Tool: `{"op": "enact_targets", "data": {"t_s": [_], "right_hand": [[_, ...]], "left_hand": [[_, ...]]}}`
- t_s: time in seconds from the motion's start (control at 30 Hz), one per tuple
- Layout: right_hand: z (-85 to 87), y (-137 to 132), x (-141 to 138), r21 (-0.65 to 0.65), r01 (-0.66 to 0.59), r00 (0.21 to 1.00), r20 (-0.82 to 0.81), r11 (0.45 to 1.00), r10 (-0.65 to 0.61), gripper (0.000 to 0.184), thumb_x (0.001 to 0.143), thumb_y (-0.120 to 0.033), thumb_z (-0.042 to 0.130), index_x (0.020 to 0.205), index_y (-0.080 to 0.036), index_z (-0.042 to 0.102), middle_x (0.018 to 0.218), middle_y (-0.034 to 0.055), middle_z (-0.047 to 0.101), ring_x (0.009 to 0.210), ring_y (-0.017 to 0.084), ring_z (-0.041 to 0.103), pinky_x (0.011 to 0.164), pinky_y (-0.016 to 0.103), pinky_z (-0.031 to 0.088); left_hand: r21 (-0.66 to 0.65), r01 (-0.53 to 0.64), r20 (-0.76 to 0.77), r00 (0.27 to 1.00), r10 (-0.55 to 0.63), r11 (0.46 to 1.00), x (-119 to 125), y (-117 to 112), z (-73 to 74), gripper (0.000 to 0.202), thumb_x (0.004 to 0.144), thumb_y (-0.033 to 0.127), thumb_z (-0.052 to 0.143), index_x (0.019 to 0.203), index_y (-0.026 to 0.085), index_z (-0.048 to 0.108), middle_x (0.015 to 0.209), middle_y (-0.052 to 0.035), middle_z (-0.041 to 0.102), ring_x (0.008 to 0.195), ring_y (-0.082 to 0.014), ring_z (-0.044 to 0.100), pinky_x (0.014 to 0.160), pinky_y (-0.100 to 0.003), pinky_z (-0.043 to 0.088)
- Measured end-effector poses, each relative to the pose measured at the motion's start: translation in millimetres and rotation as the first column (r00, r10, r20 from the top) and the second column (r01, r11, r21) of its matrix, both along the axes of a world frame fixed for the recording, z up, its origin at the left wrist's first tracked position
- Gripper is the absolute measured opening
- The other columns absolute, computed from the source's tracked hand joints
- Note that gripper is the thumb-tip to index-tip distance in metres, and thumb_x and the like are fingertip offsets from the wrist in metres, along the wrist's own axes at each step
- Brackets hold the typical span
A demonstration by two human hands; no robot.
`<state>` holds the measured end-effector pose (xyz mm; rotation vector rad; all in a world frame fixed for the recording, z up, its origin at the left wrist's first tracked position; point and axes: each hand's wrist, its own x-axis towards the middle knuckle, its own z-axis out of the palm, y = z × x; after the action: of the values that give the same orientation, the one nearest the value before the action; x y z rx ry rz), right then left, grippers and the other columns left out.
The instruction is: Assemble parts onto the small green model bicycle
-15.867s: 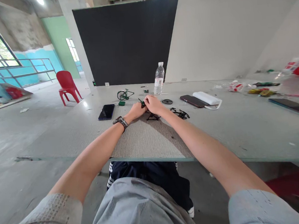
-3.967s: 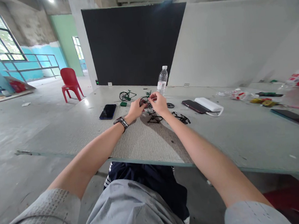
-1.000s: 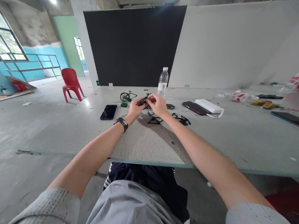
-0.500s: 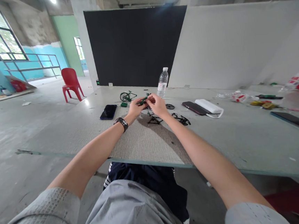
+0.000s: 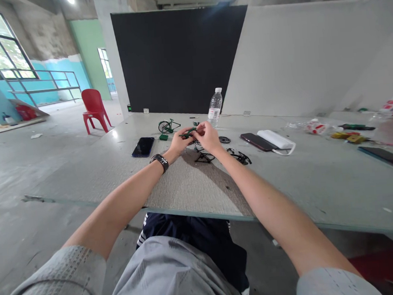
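A: Starting left of the hands: a dark phone, well apart from the fingers. Little to fear there.

B: Closer in, a small green block and, just behind, a green bicycle model. Could get knocked over by swinging an elbow or wrist outward.

A: Now the left hand, fingers curled around a slim green part, held up between both hands. Looking thin! Might bend or snap if twisted hard at one end.

B: Straight below, a dark piece, mostly hidden, then, nearer the body, a black frame. Could get crushed or shoved by lowering a wrist blind.

A: And the right hand, right up against the left, fingertips pinched at the green part's right end. Can't tell whether pinching something smaller too; if so, might lose grip and send it skittering.

B: Beyond, a clear bottle, upright. Might topple from bumping with the knuckles.

A: Out right, a loose wheel, lying flat, then jumbled black parts beside the forearm. Easily scattered by dragging a sleeveless arm across!
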<state>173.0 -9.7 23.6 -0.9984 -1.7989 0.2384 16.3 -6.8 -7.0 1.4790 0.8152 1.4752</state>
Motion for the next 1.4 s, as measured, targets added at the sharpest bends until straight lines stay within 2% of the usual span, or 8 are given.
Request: {"op": "enact_targets", "data": {"t_s": [0.13,0.27,0.53,0.7,0.9,1.03,1.13,1.4], "right_hand": [[1.9,-4,1,-0.001,-0.025,0.998,0.052,1.0,0.025,0.026,0.09,-0.033,0.067,0.113,-0.024,0.061,0.085,0.0049,0.075,0.079,0.025,0.072,0.08,0.04,0.055],[5.3,-8,0,0.08,-0.026,0.984,0.176,0.996,0.011,0.016,0.096,-0.029,0.056,0.107,-0.025,0.068,0.091,0.006,0.075,0.082,0.025,0.07,0.08,0.04,0.053],[10.9,-17,-1,0.114,0.068,0.974,0.207,0.991,-0.09,0.015,0.099,-0.035,0.054,0.106,-0.026,0.065,0.084,0.0046,0.073,0.073,0.025,0.064,0.07,0.037,0.046],[11.5,-19,-2,0.116,0.11,0.976,0.174,0.987,-0.129,0.012,0.099,-0.038,0.057,0.103,-0.028,0.062,0.076,0.0022,0.069,0.068,0.023,0.061,0.066,0.036,0.043],[11.7,-18,-4,0.06,0.101,0.982,0.153,0.993,-0.109,0.015,0.099,-0.041,0.056,0.096,-0.027,0.061,0.076,0.0031,0.069,0.071,0.023,0.064,0.069,0.037,0.045],[11.5,-18,-3,0.076,0.093,0.982,0.157,0.993,-0.104,0.016,0.099,-0.04,0.055,0.095,-0.026,0.061,0.087,0.0061,0.07,0.075,0.023,0.063,0.072,0.038,0.048],[9.7,-15,-2,0.11,0.097,0.98,0.161,0.989,-0.114,0.017,0.099,-0.04,0.056,0.097,-0.025,0.063,0.097,0.009,0.069,0.082,0.023,0.064,0.076,0.038,0.05],[2.2,-6,-2,0.121,0.089,0.976,0.186,0.989,-0.111,0.018,0.097,-0.04,0.059,0.105,-0.025,0.064,0.1,0.0096,0.068,0.087,0.025,0.064,0.08,0.04,0.051]], "left_hand": [[0.025,-0.007,-0.027,1.0,0.008,1.0,-2,-1,1.7,0.042,0.081,0.016,0.076,0.123,0.015,0.074,0.113,-0.0128,0.078,0.098,-0.0238,0.073,0.089,-0.039,0.061],[0.081,-0.081,-0.085,0.993,0.088,0.993,-2,0,0.9,0.03,0.081,0.017,0.078,0.112,0.016,0.078,0.112,-0.013,0.079,0.106,-0.0269,0.072,0.096,-0.041,0.058],[0.012,-0.215,-0.137,0.967,0.214,0.977,-1,4,0.6,0.018,0.088,0.033,0.077,0.097,0.017,0.075,0.096,-0.0109,0.078,0.09,-0.0235,0.072,0.081,-0.035,0.057],[-0.003,-0.239,-0.156,0.959,0.236,0.971,-2,11,-4.0,0.027,0.092,0.039,0.075,0.079,0.019,0.062,0.081,-0.0083,0.073,0.081,-0.0218,0.071,0.075,-0.032,0.055],[0.072,-0.291,-0.178,0.937,0.3,0.954,-4,15,-5.2,0.025,0.09,0.04,0.076,0.086,0.02,0.062,0.076,-0.0046,0.068,0.073,-0.0195,0.067,0.073,-0.03,0.052],[0.077,-0.305,-0.221,0.923,0.315,0.949,-4,14,-4.3,0.022,0.093,0.039,0.072,0.088,0.02,0.063,0.078,-0.0055,0.068,0.072,-0.0193,0.066,0.071,-0.03,0.051],[0.078,-0.292,-0.211,0.929,0.302,0.953,-4,12,-3.6,0.022,0.093,0.039,0.072,0.087,0.02,0.062,0.077,-0.0051,0.068,0.072,-0.0187,0.066,0.07,-0.029,0.051],[0.088,-0.276,-0.25,0.924,0.29,0.957,-3,9,-2.8,0.022,0.095,0.034,0.068,0.08,0.02,0.06,0.08,-0.0052,0.069,0.073,-0.0196,0.069,0.072,-0.03,0.053]]}}
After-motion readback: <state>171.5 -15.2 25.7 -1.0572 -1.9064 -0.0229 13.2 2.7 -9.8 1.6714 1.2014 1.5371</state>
